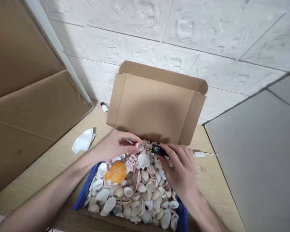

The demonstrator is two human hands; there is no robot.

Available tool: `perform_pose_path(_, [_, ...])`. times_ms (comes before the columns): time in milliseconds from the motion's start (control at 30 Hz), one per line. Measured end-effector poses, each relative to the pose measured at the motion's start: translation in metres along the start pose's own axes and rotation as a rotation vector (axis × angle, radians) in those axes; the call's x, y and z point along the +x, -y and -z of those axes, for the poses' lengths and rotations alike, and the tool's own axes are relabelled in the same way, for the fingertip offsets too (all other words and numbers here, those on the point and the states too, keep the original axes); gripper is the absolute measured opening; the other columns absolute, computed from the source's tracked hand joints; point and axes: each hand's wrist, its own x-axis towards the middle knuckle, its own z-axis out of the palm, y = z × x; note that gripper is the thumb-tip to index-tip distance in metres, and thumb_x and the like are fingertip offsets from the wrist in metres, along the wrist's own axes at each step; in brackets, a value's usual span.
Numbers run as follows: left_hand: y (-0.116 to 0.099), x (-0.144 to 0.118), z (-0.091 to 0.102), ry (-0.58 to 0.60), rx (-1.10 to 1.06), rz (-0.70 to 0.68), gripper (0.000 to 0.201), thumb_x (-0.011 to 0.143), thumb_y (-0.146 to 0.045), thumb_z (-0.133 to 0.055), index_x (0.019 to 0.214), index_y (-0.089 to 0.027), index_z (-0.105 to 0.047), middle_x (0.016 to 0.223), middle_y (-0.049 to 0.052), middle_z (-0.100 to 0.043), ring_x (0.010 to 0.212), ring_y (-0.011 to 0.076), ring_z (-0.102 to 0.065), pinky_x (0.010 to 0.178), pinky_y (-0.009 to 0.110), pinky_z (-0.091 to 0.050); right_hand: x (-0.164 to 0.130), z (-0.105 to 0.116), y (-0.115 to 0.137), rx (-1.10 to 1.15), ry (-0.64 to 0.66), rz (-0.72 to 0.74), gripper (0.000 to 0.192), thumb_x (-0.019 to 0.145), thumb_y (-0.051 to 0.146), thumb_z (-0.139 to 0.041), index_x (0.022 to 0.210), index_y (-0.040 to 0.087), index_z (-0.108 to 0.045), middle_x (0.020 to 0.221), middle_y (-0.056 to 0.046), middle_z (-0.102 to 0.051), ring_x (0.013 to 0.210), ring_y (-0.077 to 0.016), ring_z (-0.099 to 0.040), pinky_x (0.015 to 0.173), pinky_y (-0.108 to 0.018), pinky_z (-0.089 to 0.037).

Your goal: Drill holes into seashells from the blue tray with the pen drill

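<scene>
Between thumb and index finger, my left hand [120,141] pinches a small pale pinkish seashell [140,147]. My right hand [181,167] is wrapped round a black mini electric drill [157,150] with small green lights and a brass-coloured tip. That tip points left and is right beside the shell; whether it touches cannot be made out. Both hands hover over the far edge of a heap of seashells [137,196], mostly white, cream and pinkish. A large orange scallop shell [116,172] lies on the heap's left side, near a purple-striped scallop shell [131,162].
Blue lining [87,187] edges the shells' container on both sides. A cardboard box lid [157,103] stands raised behind. On the wooden table [212,174] lie a white crumpled tissue [83,140], a small black-capped bottle [104,107] and a white item [200,154]. A large cardboard box [33,103] stands left.
</scene>
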Motion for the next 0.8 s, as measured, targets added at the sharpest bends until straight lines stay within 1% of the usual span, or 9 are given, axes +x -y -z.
perform_pose_path(67, [-0.0016,-0.0011,0.0001,-0.010,0.009,-0.002,0.028,0.076,-0.029,-0.073,0.100,-0.015,-0.075,0.091,0.006,-0.076,0.081,0.0197,-0.068,0.075,0.030,-0.052,-0.0005,-0.0013,0.0001,0.021,0.044,-0.007,0.022,0.091,0.022,-0.056,0.112,0.015,-0.059,0.093,-0.008,-0.069,0.081,-0.0187,-0.061,0.070,-0.031,-0.048])
perform_pose_path(167, [-0.0028,-0.0012,0.0010,-0.028,0.035,0.000,0.030,0.075,-0.029,-0.073,0.100,-0.014,-0.075,0.092,0.008,-0.076,0.079,0.0198,-0.068,0.073,0.030,-0.052,-0.0008,-0.0023,0.0017,0.080,0.141,-0.012,0.025,0.094,0.030,-0.052,0.110,0.012,-0.059,0.086,-0.007,-0.070,0.071,-0.0162,-0.064,0.059,-0.026,-0.048])
perform_pose_path(267, [-0.0015,-0.0007,0.0023,-0.027,0.060,-0.011,0.031,0.075,-0.030,-0.072,0.101,-0.014,-0.076,0.090,0.009,-0.077,0.078,0.0200,-0.068,0.071,0.029,-0.052,-0.0006,-0.0021,0.0032,0.090,0.151,-0.002,0.025,0.095,0.030,-0.050,0.107,0.010,-0.060,0.082,-0.007,-0.070,0.066,-0.0148,-0.064,0.053,-0.025,-0.046])
perform_pose_path(367, [0.0013,-0.0002,0.0029,-0.026,0.083,-0.020,0.031,0.075,-0.032,-0.072,0.102,-0.015,-0.076,0.088,0.009,-0.077,0.077,0.0208,-0.068,0.068,0.029,-0.052,-0.0003,-0.0016,0.0027,0.067,0.110,0.019,0.026,0.093,0.030,-0.054,0.109,0.010,-0.060,0.086,-0.008,-0.071,0.072,-0.0163,-0.064,0.060,-0.026,-0.048])
perform_pose_path(500, [0.0032,0.0001,0.0022,-0.004,0.074,-0.009,0.032,0.075,-0.033,-0.073,0.102,-0.016,-0.076,0.092,0.009,-0.077,0.081,0.0222,-0.069,0.072,0.030,-0.052,-0.0007,-0.0009,0.0008,0.033,0.052,0.030,0.026,0.090,0.025,-0.060,0.112,0.012,-0.060,0.093,-0.008,-0.071,0.079,-0.0182,-0.061,0.070,-0.030,-0.048])
perform_pose_path(667, [0.0027,-0.0004,0.0013,0.018,0.087,0.000,0.031,0.075,-0.033,-0.072,0.101,-0.017,-0.077,0.092,0.009,-0.077,0.082,0.0225,-0.070,0.074,0.030,-0.053,-0.0012,-0.0001,0.0000,0.023,0.004,0.031,0.024,0.088,0.016,-0.061,0.112,0.016,-0.061,0.096,-0.008,-0.070,0.083,-0.0188,-0.060,0.072,-0.033,-0.046])
perform_pose_path(800, [0.0039,0.0002,0.0021,0.015,0.115,-0.005,0.032,0.078,-0.034,-0.070,0.103,-0.015,-0.076,0.092,0.009,-0.077,0.082,0.0222,-0.070,0.074,0.030,-0.054,-0.0012,-0.0009,-0.0007,0.032,0.030,0.039,0.024,0.089,0.021,-0.060,0.112,0.014,-0.061,0.094,-0.009,-0.071,0.081,-0.0190,-0.062,0.071,-0.032,-0.049])
